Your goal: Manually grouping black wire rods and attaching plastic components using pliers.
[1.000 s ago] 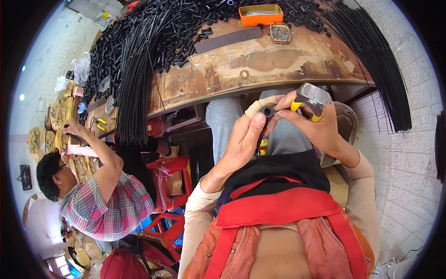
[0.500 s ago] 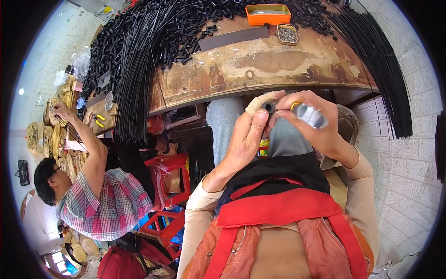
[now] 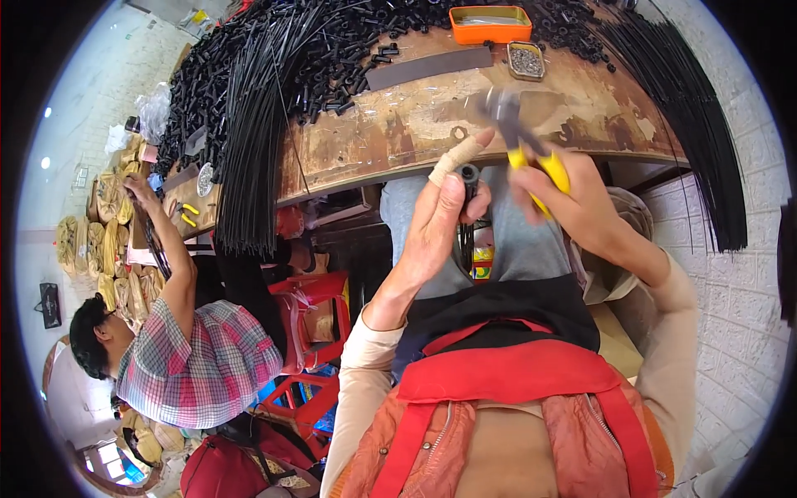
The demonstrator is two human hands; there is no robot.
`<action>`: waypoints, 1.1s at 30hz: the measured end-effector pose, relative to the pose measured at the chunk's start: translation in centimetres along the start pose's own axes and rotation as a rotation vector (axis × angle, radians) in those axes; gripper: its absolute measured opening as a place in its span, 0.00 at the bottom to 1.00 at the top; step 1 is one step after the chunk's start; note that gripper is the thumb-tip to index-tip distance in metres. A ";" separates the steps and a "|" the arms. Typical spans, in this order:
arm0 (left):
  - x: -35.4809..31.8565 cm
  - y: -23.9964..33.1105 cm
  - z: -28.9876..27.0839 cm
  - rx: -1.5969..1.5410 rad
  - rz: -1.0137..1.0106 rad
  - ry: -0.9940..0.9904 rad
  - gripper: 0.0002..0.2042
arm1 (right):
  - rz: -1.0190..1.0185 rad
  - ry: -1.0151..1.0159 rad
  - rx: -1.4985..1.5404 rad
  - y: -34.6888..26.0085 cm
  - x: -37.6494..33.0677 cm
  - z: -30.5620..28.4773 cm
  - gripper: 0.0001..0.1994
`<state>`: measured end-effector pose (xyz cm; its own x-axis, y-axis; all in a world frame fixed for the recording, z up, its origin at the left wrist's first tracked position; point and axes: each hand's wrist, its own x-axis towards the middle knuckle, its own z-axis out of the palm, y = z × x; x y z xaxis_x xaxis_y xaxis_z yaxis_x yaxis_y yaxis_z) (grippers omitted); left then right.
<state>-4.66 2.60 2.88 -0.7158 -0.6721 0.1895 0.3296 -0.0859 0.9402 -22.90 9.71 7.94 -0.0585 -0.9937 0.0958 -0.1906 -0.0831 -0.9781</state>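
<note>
Head view showed a short black tube (image 3: 470,176) pinched in the left hand (image 3: 438,228), its bandaged finger raised, just beside the right hand (image 3: 573,199) gripping yellow-handled pliers (image 3: 521,137), with a worn wooden bench (image 3: 432,124) heaped with black rods (image 3: 257,124) just beyond both.

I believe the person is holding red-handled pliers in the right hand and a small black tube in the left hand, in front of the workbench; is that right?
Not quite: in the head view the pliers in the right hand have yellow handles, not red. The rest holds: the left hand, with a bandaged fingertip, pinches a small black tube in front of the workbench.
</note>
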 end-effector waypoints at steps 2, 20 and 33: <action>0.2 -0.2 -0.3 -0.004 0.018 0.063 0.31 | 0.200 -0.175 -0.243 -0.2 -2.2 -1.5 0.10; -1.2 0.4 1.4 0.207 -0.006 -0.069 0.24 | 0.430 -0.506 -0.321 -4.4 -4.1 -3.9 0.13; -3.0 2.4 2.3 0.238 -0.014 -0.208 0.22 | 0.220 -0.377 -0.476 -5.4 -8.0 -2.9 0.11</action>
<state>-3.12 6.07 5.26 -0.8380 -0.5048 0.2073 0.1836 0.0970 0.9782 -24.28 18.38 13.02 0.1866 -0.9491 -0.2537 -0.6321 0.0817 -0.7706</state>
